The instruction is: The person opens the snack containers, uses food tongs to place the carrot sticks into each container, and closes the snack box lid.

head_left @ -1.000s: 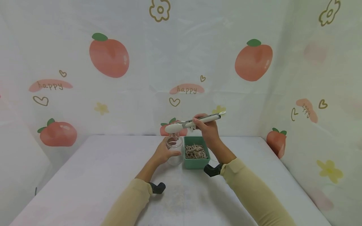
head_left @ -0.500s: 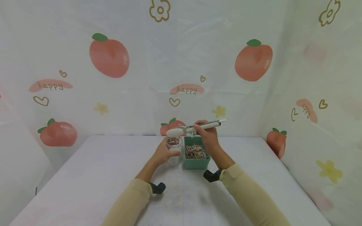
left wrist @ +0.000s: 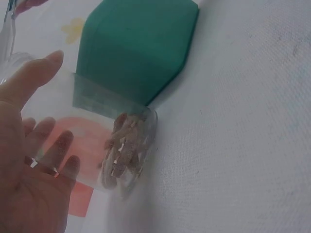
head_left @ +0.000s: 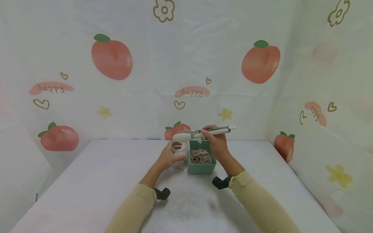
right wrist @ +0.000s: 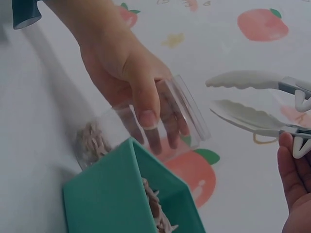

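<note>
My left hand [head_left: 170,157] grips a clear jar [head_left: 181,165] around its side, thumb on the near wall and fingers behind. In the left wrist view, brownish dried pieces [left wrist: 127,150] lie at the jar's bottom. My right hand [head_left: 218,144] holds white-tipped tongs [head_left: 217,131] above the jar mouth and the green box. The right wrist view shows the tong heads [right wrist: 245,79] spread apart with nothing between them, just beyond the jar's rim. Touching or very near the jar, the green box [head_left: 203,169] contains many pale brown dried strips [head_left: 201,156].
A white-covered table [head_left: 116,181] extends around the jar and box. Behind it hangs a white backdrop [head_left: 186,58] printed with fruit and flowers. Black wrist devices [head_left: 221,183] sit at both sleeves.
The tongs lowered over the jar mouth, then shifted slightly right. The dried pieces they held over the jar have been let go. My left hand and jar stay in place.
</note>
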Tool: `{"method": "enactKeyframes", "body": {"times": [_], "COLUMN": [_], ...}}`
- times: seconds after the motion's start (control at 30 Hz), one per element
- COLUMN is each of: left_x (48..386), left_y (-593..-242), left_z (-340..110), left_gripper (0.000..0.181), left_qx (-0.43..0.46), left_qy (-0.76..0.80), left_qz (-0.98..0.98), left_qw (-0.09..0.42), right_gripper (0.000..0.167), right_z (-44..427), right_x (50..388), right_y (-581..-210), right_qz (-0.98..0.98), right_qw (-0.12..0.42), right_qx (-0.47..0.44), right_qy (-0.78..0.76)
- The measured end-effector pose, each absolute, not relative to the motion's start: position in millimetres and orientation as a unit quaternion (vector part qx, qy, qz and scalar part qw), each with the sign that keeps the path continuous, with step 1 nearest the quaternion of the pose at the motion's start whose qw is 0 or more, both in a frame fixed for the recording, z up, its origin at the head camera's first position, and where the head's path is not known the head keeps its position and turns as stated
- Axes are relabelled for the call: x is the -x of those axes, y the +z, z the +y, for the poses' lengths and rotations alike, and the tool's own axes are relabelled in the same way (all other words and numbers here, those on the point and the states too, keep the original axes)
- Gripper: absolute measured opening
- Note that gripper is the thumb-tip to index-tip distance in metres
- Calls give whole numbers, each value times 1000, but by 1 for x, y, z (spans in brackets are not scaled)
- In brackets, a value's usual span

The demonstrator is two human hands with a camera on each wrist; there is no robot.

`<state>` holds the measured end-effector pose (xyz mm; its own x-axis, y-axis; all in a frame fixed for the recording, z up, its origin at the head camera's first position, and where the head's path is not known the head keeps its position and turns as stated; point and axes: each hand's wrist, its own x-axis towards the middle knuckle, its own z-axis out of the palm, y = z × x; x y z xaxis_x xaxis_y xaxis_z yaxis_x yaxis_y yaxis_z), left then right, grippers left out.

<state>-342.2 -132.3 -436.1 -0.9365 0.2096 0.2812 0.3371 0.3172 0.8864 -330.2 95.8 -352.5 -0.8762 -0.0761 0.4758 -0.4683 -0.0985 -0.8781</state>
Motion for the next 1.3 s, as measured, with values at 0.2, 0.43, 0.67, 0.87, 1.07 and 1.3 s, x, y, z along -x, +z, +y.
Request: {"method": "enactKeyframes", "body": {"times": [0.2, 0.43, 0.67, 0.87, 1.07, 1.3], "left_x": [329, 339, 339, 339, 339, 339], "left_y": [-420, -433, -434, -433, -433, -433], "left_z": [-130, -133, -133, -132, -132, -132], "left_gripper": [76, 80, 77, 76, 76, 76], "left_qx": [184, 176, 174, 168, 173, 178], "left_qy": [-557, -562, -558, -557, -559, -565], "left_qz": [-808, -806, -808, -810, -808, -803], "left_qw": [59, 55, 72, 68, 68, 66], "right_gripper": [26, 28, 31, 30, 30, 29], "right_z": [107, 124, 139, 152, 161, 165], "right_x": [328, 331, 330, 329, 328, 316], "right_y": [-350, -346, -344, -349, -355, -353], "right_qz": [-654, -659, -673, -687, -715, -752], "right_qw": [151, 158, 158, 158, 148, 126], "right_qx": [-209, -205, -190, -179, -178, -167], "right_qy": [711, 706, 697, 686, 660, 625]}}
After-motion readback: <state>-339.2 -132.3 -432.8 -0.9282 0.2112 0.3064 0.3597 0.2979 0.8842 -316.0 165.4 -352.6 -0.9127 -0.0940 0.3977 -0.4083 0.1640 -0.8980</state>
